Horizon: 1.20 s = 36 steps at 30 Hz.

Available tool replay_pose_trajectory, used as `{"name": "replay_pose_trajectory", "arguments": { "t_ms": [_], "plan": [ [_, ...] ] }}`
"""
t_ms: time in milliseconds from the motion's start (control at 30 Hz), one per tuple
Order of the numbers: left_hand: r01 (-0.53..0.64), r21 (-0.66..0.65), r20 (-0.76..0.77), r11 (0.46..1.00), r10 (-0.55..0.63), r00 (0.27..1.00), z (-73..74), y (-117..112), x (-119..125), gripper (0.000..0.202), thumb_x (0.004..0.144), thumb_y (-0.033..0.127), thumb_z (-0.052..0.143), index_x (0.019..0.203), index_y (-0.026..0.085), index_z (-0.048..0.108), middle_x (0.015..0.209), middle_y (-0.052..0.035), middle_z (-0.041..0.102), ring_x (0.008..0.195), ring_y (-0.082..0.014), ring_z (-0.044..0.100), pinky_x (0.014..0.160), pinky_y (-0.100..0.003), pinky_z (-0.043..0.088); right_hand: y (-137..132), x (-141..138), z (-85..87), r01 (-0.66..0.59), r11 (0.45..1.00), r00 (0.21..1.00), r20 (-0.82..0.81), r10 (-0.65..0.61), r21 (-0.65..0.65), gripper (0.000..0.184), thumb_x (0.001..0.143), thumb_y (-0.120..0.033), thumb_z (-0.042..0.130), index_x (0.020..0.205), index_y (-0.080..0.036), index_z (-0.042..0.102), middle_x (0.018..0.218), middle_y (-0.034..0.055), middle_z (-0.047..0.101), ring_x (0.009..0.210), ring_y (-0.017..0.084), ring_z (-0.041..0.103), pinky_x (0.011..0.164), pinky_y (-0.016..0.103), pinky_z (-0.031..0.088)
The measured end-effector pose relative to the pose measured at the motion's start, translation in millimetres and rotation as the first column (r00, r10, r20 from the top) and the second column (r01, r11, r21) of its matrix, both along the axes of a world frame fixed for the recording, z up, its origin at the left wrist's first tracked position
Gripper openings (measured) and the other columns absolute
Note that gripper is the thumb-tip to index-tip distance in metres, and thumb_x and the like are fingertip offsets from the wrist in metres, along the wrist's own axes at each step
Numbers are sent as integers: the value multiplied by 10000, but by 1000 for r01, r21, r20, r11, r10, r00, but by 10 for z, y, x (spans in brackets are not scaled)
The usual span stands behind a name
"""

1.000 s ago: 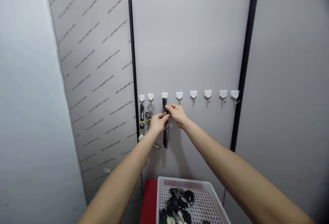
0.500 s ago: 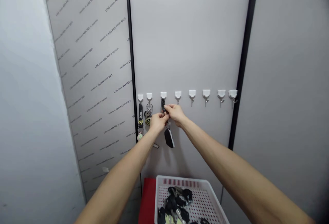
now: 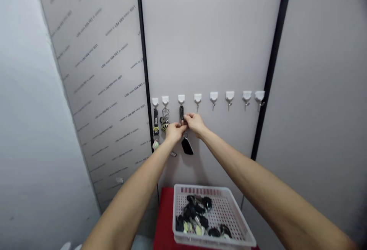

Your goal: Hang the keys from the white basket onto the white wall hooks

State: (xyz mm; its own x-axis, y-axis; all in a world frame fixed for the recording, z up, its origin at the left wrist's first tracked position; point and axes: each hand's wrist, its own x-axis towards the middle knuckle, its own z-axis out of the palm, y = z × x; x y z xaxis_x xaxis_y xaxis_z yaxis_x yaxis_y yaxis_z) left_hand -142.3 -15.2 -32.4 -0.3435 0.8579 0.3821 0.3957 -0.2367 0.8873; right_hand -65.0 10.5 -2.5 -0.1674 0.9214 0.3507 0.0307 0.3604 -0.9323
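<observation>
A black braided strap [image 3: 181, 111] hangs at the third white hook [image 3: 181, 99] from the left, and a dark key fob [image 3: 187, 146] dangles from its lower end. My left hand [image 3: 174, 131] pinches the lower part of the strap. Just above it, my right hand [image 3: 195, 124] has its thumb and fingers closed at the strap's right side. Behind the left hand hangs a bunch of keys with a round yellow-black charm [image 3: 164, 127]. A black lanyard keychain [image 3: 156, 122] hangs on the leftmost hook. The exact contact between strap and hook is too small to make out.
Several more white hooks [image 3: 213, 96] run rightward in a row along the grey panel [image 3: 212, 32]. Below, a white perforated basket [image 3: 243, 219] holds several black-headed keys on a red surface [image 3: 164, 219]. Dark vertical strips [image 3: 144, 47] border the panel.
The view has tilted downward, showing more of the basket. Both hands stay at the strap; the right hand's fingers sit slightly lower relative to the hook.
</observation>
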Motion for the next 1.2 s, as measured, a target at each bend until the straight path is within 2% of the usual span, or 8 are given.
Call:
{"name": "replay_pose_trajectory", "arguments": {
  "t_ms": [133,267,367,500,600,767,1033,1200],
  "plan": [
    [-71,168,90,983,57,994,-218,-142,-3,244,530,195,540,761,124,504,599,22,492,478,-46,415,487,-167,332,-24,210,-346,53,984,994,90,-69,168,179,631,-208,432,763,-131,524,716,25,575,602,68,502,575,191,387],
    [82,67,118,994,-89,989,-891,-421,33,261,542,175,523,798,128,499,696,1,512,561,-56,446,549,-173,358,-277,644,-986,-178,980,903,411,125,93,210,624,-189,431,787,-120,544,678,20,571,563,69,482,554,194,373],
    [244,-209,44,947,-241,970,-1533,-673,102,199,548,140,502,745,113,509,674,-12,520,591,-75,463,565,-185,366,-522,1011,-1534,-372,920,611,712,345,-126,204,569,-211,495,747,-143,568,599,-7,564,531,79,469,507,184,349],
    [241,-425,-293,872,-385,875,-2029,-851,237,229,549,126,487,774,145,524,723,-20,527,642,-105,467,604,-214,363,-684,1320,-2051,-312,929,286,912,293,-200,264,492,-213,550,751,-167,584,640,21,583,575,126,496,494,197,325],
    [205,-448,-527,870,-442,726,-2082,-875,349,258,562,148,482,814,187,526,817,-25,516,765,-139,448,674,-237,345,-713,1349,-2198,-261,959,237,956,174,-110,241,500,-207,538,734,-182,592,715,49,592,662,164,508,518,210,316],
    [116,-454,-677,884,-426,599,-2030,-878,411,286,584,146,451,858,209,507,883,-28,496,870,-170,404,743,-256,322,-727,1266,-2275,-213,971,333,927,174,-106,215,587,-301,463,730,-203,589,645,28,592,607,134,507,509,197,300],
    [-80,-526,-731,847,-402,551,-1954,-825,304,366,571,137,427,934,172,461,911,-92,491,849,-223,443,699,-316,356,-669,1191,-2297,-209,975,453,876,169,-79,233,590,-144,366,679,-172,580,652,30,587,613,124,505,549,197,330],
    [40,-466,-627,884,-362,689,-1968,-794,277,402,525,63,420,911,159,478,913,-75,504,850,-188,451,747,-290,339,-633,1038,-2230,-114,985,550,834,-48,132,335,586,-177,410,904,-168,516,903,70,530,845,165,456,727,238,316]
  ]
}}
